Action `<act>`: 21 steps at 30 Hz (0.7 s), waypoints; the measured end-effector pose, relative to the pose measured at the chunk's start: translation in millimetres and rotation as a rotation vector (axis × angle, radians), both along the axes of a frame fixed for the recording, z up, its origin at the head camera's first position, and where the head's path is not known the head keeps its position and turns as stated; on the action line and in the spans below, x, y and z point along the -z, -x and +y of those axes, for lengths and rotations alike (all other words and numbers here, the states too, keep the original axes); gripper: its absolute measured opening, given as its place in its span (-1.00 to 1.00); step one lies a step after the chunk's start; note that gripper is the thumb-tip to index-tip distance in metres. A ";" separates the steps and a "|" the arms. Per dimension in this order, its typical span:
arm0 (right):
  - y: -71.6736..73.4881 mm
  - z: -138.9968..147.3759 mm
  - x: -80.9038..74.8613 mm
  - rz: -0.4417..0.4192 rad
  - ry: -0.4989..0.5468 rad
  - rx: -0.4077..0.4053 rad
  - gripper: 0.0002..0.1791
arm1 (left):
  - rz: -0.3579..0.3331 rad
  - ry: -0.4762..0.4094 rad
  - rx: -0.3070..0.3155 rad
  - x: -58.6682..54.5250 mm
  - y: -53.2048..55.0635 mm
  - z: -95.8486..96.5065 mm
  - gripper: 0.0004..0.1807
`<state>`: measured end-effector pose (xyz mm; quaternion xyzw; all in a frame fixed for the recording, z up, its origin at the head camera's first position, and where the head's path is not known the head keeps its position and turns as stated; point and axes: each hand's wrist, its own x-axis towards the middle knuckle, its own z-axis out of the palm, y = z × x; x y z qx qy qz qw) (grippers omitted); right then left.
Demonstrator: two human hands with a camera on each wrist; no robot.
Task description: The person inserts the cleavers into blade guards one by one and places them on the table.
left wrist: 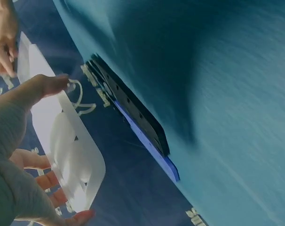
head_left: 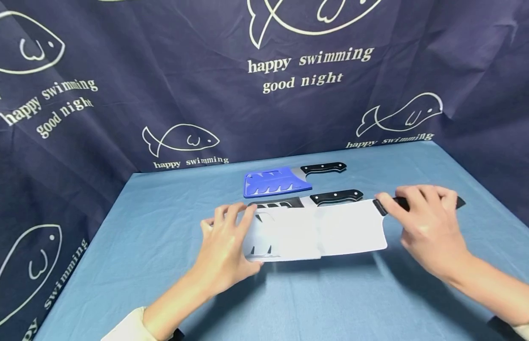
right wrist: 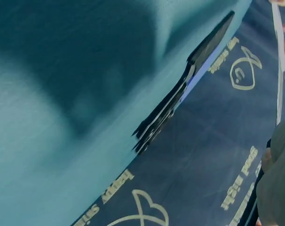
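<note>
My left hand (head_left: 223, 248) grips the closed end of a white blade guard (head_left: 290, 234), thumb at the lower edge and fingers along the upper edge. Part of a cleaver blade (head_left: 354, 228) sits inside the guard; the rest shows bare and bright. The cleaver's black handle (head_left: 402, 203) is held in my right hand (head_left: 432, 229). Both hands keep the cleaver raised above the table. In the left wrist view the guard (left wrist: 69, 136) lies between thumb and fingers. My right hand (right wrist: 276, 179) is only partly visible in the right wrist view.
Behind the raised cleaver lies a knife with a black guard (head_left: 296, 202) and riveted black handle (head_left: 336, 197), partly covered. Farther back is a cleaver in a blue guard (head_left: 270, 183). A blue cloth covers the table (head_left: 162, 213); a dark fish-print curtain (head_left: 196, 85) hangs behind it.
</note>
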<state>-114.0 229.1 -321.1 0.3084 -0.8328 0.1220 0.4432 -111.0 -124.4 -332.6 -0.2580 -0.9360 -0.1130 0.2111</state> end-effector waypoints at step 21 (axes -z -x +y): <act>15.7 -59.7 8.7 -0.003 -0.096 0.023 -0.44 | -0.063 0.012 -0.027 -7.5 3.0 43.6 0.17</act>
